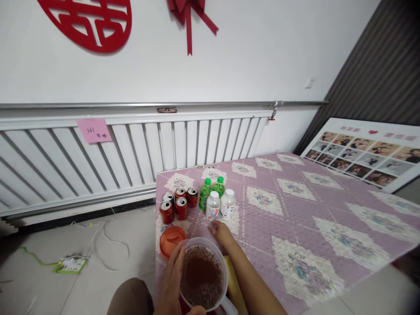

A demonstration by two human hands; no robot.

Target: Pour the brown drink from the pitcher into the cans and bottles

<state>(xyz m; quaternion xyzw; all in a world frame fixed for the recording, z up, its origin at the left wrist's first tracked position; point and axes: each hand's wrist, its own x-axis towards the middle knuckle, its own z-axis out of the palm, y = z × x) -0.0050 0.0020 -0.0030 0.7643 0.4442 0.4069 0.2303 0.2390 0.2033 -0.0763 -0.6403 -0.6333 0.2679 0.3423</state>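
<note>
Left hand [171, 282] cupping a pitcher [225, 272] of brown liquid [201, 275]
2 white bottles [213, 206] stand upright just beyond the right hand [222, 232], the nearer hand; its grip I can't make out.

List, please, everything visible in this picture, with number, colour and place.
Jug: one, clear, with brown drink, foreground
Lid: one, orange, left of jug
Cans: five, mostly red, behind lid
Green bottles: two, green, right of cans
White bottles: two, white, before green bottles
Cloth: one, purple and cream, under bottles
Half-hidden thing: one, yellow, by right forearm
Radiator: one, white, along wall
Note: one, pink, on radiator
Pipe: one, grey, above radiator
Emblem: one, red, upper left
Bow: one, red, beside emblem
Photo board: one, white, right
Cables: several, white and green, floor left
Knee: one, brown, left of jug
Left hand: one, bare, on jug
Right hand: one, bare, by white bottles
</note>
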